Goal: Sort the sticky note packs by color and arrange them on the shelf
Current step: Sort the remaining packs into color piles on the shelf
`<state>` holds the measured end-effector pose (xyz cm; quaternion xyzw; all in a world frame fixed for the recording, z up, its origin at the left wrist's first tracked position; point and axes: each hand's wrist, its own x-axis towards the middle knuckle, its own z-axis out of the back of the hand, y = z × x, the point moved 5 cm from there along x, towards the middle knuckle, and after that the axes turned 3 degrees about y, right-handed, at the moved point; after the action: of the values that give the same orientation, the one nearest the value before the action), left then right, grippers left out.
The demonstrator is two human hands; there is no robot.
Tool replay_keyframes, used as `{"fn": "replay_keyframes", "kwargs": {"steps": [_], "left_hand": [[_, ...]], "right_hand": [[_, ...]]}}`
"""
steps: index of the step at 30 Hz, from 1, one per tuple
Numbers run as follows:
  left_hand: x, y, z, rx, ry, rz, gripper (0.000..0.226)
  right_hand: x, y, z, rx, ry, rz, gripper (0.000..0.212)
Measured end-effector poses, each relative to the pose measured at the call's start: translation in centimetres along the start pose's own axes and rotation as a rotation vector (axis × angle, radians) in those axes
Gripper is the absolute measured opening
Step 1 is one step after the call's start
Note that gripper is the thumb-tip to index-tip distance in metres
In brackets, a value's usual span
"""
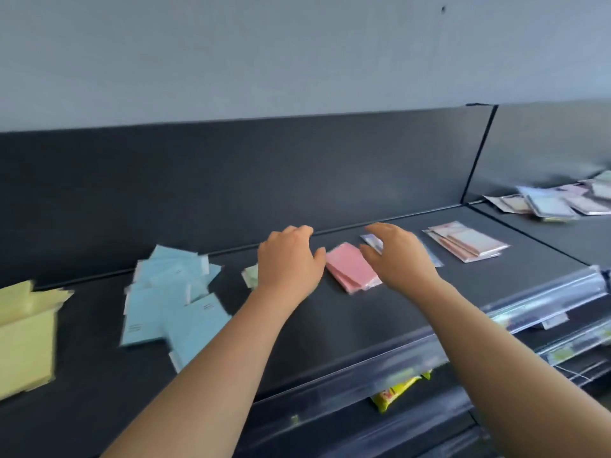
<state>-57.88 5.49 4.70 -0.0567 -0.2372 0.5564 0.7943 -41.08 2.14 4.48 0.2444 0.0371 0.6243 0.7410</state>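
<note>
Forearms (215,375) cross shelf (330,325): L hand (287,259) loose, palm-down over green pack (250,276); R hand (396,256) spread beside pink packs (350,269).

On the shelf (330,325), left to right: leftmost pile (24,338), second pile (172,302), left hand (287,262), middle pile (352,269), right hand (400,256), right pile (466,241); heap (552,201) beyond divider (479,153)
</note>
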Motion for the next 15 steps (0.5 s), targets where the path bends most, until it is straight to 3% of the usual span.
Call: {"fn": "replay_keyframes", "kwargs": {"steps": [3, 8, 15], "left_hand": [[1.2, -4.9, -2.9, -0.003, 0.031, -0.036, 0.035], [3.3, -13.9, -7.5, -0.022, 0.051, -0.043, 0.033], [6.2, -26.4, -13.7, -0.049, 0.074, -0.077, 0.035]], "right_hand": [[0.2, -5.3, 2.0, -0.038, 0.012, -0.023, 0.043], [0.9, -14.5, 5.9, -0.054, 0.019, -0.036, 0.033], [2.3, -26.8, 11.2, -0.080, 0.017, -0.080, 0.045]]}}
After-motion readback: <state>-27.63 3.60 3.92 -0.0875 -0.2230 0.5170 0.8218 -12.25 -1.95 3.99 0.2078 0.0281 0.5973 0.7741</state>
